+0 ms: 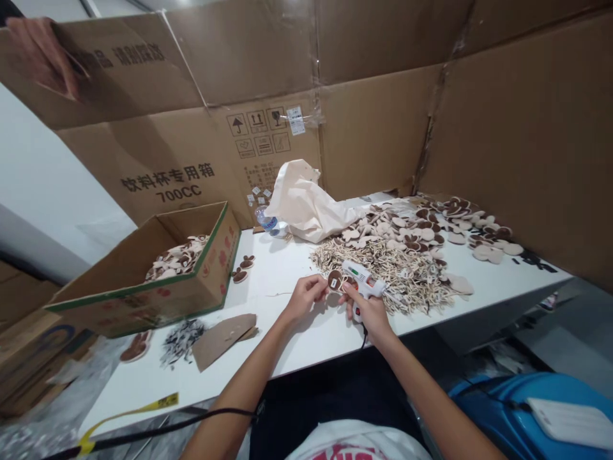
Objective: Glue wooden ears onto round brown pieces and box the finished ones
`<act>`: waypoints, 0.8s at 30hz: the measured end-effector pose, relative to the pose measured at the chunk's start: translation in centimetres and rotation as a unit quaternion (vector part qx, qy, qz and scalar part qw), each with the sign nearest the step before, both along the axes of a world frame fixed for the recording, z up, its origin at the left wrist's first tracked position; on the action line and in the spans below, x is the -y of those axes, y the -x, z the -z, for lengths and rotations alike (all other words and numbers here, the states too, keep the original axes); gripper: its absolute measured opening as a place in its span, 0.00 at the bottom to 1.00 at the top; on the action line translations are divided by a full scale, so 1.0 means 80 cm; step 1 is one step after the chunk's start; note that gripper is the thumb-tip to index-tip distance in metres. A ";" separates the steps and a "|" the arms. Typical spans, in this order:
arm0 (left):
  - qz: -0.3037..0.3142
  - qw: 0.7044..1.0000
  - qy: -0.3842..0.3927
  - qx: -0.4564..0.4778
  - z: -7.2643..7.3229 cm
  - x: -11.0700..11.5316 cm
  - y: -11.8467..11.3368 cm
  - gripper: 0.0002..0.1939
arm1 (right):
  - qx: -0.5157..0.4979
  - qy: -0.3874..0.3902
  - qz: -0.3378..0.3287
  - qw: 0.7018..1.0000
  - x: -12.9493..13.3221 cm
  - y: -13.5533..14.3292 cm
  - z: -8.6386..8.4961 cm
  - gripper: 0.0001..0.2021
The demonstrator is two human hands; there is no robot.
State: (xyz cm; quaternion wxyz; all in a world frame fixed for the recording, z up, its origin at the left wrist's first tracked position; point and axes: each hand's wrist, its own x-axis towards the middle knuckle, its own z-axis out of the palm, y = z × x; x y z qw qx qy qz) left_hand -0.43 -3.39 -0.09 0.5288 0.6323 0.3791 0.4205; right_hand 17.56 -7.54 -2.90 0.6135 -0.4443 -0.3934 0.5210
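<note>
My left hand is closed, its fingertips pinching the left edge of a brown felt bunny-shaped piece. A small white label and a pale cord bow show on this piece. My right hand is wrapped round the handle of a white hot glue gun, whose nozzle points to the right. The right thumb and fingertips also meet the right side of the felt piece. Just beyond the glue gun spreads a heap of pale cord bows. Felt pieces in brown and cream are piled behind the bows.
A cardboard box of felt pieces stands left, two small bunny pieces beside it. Black-and-white scraps and a cardboard piece lie nearer. A cream cloth bag and plastic bottle stand behind. Another person's hand rests on the cardboard wall.
</note>
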 end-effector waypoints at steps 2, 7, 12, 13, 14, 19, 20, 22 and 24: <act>-0.054 0.998 -0.015 -0.010 0.000 -0.003 0.001 0.25 | -0.002 0.000 0.005 1.000 -0.002 0.001 0.002 0.24; -0.153 0.986 -0.068 -0.016 -0.004 -0.005 0.002 0.29 | -0.005 -0.001 0.007 1.000 -0.002 0.002 -0.002 0.24; -0.047 0.998 -0.043 -0.021 -0.007 0.002 -0.001 0.19 | 0.010 0.010 -0.001 1.000 0.002 0.003 -0.005 0.24; -0.025 0.998 -0.036 -0.037 -0.007 0.004 -0.002 0.20 | 0.013 0.015 -0.001 1.000 0.002 0.003 -0.005 0.24; -0.011 0.998 -0.031 -0.051 -0.007 0.006 -0.003 0.21 | 0.017 0.021 0.000 1.000 0.003 0.003 -0.005 0.25; -0.034 0.997 -0.016 -0.071 -0.009 0.016 -0.009 0.26 | 0.041 0.038 0.004 0.998 0.008 0.005 -0.006 0.24; -0.042 0.997 -0.013 -0.071 -0.011 0.017 -0.010 0.26 | 0.052 0.042 0.004 0.998 0.009 0.005 -0.007 0.24; -0.053 0.996 -0.005 -0.070 -0.014 0.021 -0.012 0.26 | 0.077 0.048 0.001 0.996 0.011 0.006 -0.008 0.25; -0.047 0.997 0.006 -0.064 -0.016 0.023 -0.013 0.26 | 0.095 0.057 0.002 0.994 0.013 0.008 -0.008 0.27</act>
